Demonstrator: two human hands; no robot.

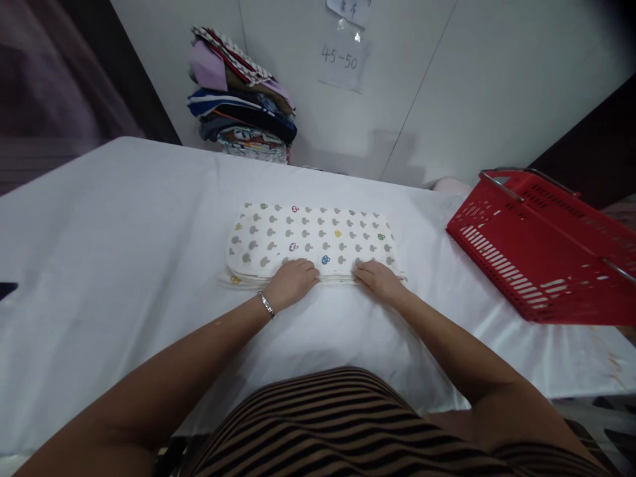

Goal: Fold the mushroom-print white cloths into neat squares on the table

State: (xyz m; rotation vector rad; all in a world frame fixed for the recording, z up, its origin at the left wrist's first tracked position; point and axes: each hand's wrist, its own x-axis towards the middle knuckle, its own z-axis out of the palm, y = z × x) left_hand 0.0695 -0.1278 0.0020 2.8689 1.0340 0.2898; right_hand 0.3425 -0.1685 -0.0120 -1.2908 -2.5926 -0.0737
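Note:
A white cloth (313,232), printed with grey and a few coloured mushrooms, lies folded into a long, layered rectangle in front of me. My left hand (293,281), with a silver bracelet at the wrist, has its fingers closed over the near edge, left of the middle. Farther right along that same edge, my right hand (380,279) grips the cloth with bent fingers. Both thumbs are mostly hidden from view. The folded layers show along the front and at the left corner.
A white-covered table (149,232) carries the cloth. On the right stands a red plastic basket (556,245) with metal handles. Several folded garments (243,93) are stacked against the wall at the back. A paper marked 45-50 (340,58) hangs on the wall.

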